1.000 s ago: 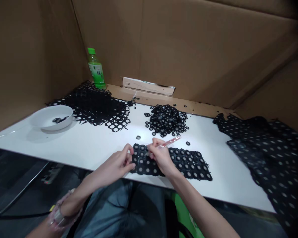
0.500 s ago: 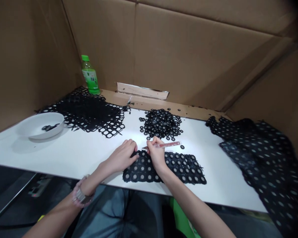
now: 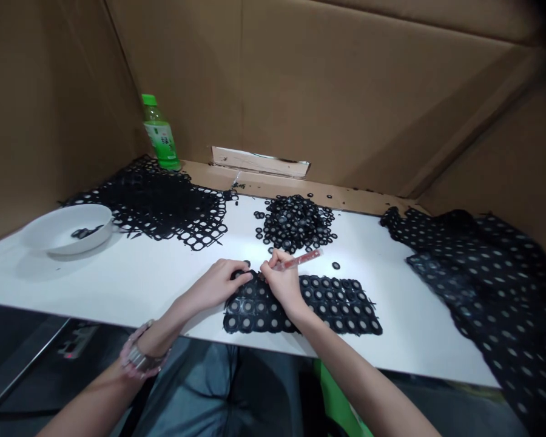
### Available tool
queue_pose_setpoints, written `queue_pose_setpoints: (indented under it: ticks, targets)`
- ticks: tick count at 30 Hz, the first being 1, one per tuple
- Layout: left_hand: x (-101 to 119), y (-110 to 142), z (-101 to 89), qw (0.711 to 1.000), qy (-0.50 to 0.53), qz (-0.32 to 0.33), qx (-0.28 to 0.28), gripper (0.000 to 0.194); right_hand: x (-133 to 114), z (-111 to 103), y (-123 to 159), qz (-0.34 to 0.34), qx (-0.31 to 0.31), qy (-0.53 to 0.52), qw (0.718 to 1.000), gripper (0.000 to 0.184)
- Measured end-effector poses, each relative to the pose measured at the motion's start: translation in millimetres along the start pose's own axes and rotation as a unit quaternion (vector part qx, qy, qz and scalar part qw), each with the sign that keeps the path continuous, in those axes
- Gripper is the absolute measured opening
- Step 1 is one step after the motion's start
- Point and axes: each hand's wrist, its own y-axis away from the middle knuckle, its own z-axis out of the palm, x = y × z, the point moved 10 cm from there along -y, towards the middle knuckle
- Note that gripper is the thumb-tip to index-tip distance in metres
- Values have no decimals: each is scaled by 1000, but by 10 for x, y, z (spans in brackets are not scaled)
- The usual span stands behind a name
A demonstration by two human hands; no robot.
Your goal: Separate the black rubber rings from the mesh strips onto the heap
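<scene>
Our right hand is closed around a slim reddish tool, the fingers bunched near its lower end over the far edge of the sheet. Our left hand touches that black sheet at its far left corner, thumb and fingers only narrowly apart; we cannot tell whether they pinch it. The sheet lies flat on the white table, near its front edge, with rows of pale-centred discs across it. Just beyond our right hand sits a heap of small black rings, and one loose ring lies between the heap and the sheet's right part. Black mesh spreads over the far left, with a green bottle upright at its back edge and a white bowl beside it, holding a few dark pieces. More dotted sheets are heaped at the right, hanging over the table's front edge.
</scene>
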Motion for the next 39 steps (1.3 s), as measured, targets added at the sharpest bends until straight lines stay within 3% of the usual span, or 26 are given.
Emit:
queue_pose_setpoints:
  ticks: [14, 21, 25, 28, 33, 39]
  targets:
    - [-24, 23, -2, 1000, 29, -1, 3, 25, -149, 178, 48, -74, -55, 80, 993, 24]
    - [-39, -3, 69, 999, 44, -24, -21, 29, 20, -92, 28, 37, 0, -103, 994, 23]
    - [-38, -3, 131, 997, 21, -19, -75, 28, 20, 1, 131, 50, -47, -97, 993, 23]
    - [-49, 19, 193, 992, 30, -10, -126, 31, 10, 3, 157, 31, -43, -56, 997, 23]
    - [-31, 42, 142, 995, 42, 11, -84, 27, -35, 16, 156, -6, -52, -2, 999, 22]
    - [-71, 85, 116, 999, 17, -15, -45, 29, -57, 43, 169, -4, -59, -2, 998, 22]
